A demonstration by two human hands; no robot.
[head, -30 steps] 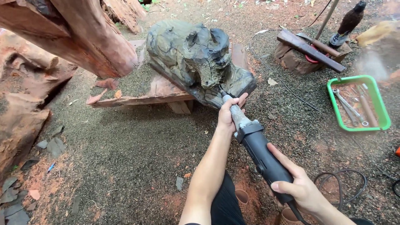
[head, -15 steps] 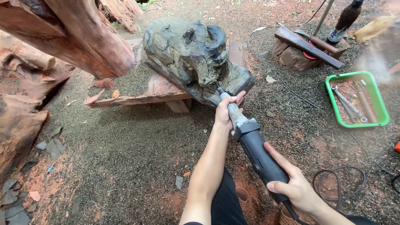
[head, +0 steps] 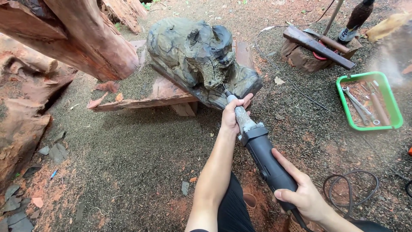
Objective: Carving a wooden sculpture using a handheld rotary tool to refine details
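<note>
A dark grey carved wood sculpture [head: 195, 58] lies on a reddish wooden plank [head: 150, 96] on the ground. I hold a long black power carving tool [head: 262, 148] with both hands. My left hand [head: 234, 114] grips its dusty metal neck close to the tip. My right hand [head: 302, 193] wraps the black rear body. The tool's tip touches the lower front of the sculpture, near its right end.
A large reddish log [head: 77, 38] and root pieces lie at the left. A green tray [head: 397, 116] with wrenches sits at the right. A wood block with a metal bar [head: 315, 45] stands at the back right. A black cable [head: 349, 189] coils by my right hand.
The view has shifted slightly; the tool tip stays on the sculpture's lower front while both hands keep their grip.
</note>
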